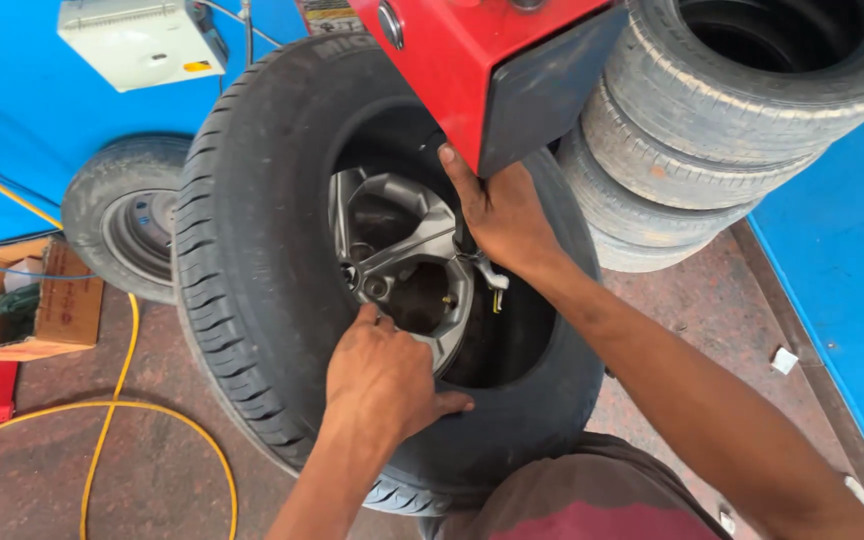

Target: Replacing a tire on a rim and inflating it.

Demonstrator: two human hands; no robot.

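Tyre, large, black rubber, ribbed tread, mounted on a silver spoked alloy wheel [402, 255]: I log this black mounted tyre [252, 280] as the landmark. It stands upright at frame centre, tilted slightly, its open face turned toward me.

Left hand [384, 375]: at the tyre's lower inner edge. I see the palm and thumb pressed against the sidewall, fingers curled together over the rim lip of the alloy wheel. Nothing separate is pinched that I can make out.

Right hand [497, 215]: at the tyre's upper inner edge, reaching into the well. Fingers are close together and extended upward, tips touching the underside of the machine housing; the palm hides what lies behind it, so I cannot tell whether it grips anything. A small metal fitting [490, 272] shows just below the wrist.

Red metal machine housing with dark grey side panel [492, 70]: directly above the tyre, overlapping its top.

Stack of worn grey tyres [712, 120]: right of the tyre, touching or nearly so.

Smaller wheel with grey steel disc [127, 215]: left of the tyre, partly behind it.

Open brown cardboard box [27, 300]: further left, well apart.

Yellow hose [117, 400]: on the floor, lower left of the tyre.

White wall-mounted box [132, 38]: above the tyre's left, on the blue wall.
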